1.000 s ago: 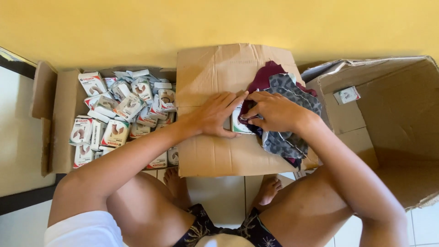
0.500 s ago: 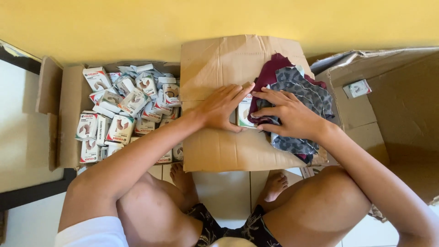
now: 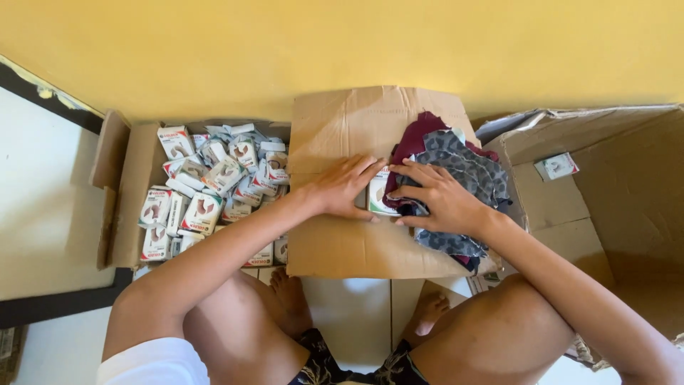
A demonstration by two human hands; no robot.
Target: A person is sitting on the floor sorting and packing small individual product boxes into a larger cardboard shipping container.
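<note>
Nearest the camera are the seated person's bare knees and two bare feet (image 3: 356,314) resting on the pale tiled floor (image 3: 356,321). Just beyond them lies a flat sheet of brown corrugated cardboard (image 3: 342,249), serving as the work surface. On it, the left hand (image 3: 345,189) lies palm down with its fingers extended and slightly spread, fingertips touching the left edge of a small white rectangular carton with a printed picture on its face (image 3: 377,196). The right hand (image 3: 438,199) lies opposite, fingers curled over a heap of fabric scraps in grey leopard print and dark maroon (image 3: 456,160), pressing it at the carton's right side; its fingertips meet the carton's upper corner. The carton sits between the two hands near the sheet's centre, lying on the cardboard with its printed face up; its long axis appears to run away from the person, toward the wall, though cloth and fingers hide much of it. To the left, an open brown cardboard box (image 3: 132,207) holds many similar small white cartons (image 3: 206,189) heaped in disorder. To the right stands a larger open brown cardboard box (image 3: 627,214) with one small white carton (image 3: 557,166) lying on its flap. Farthest back rises a plain yellow wall (image 3: 356,50).
</note>
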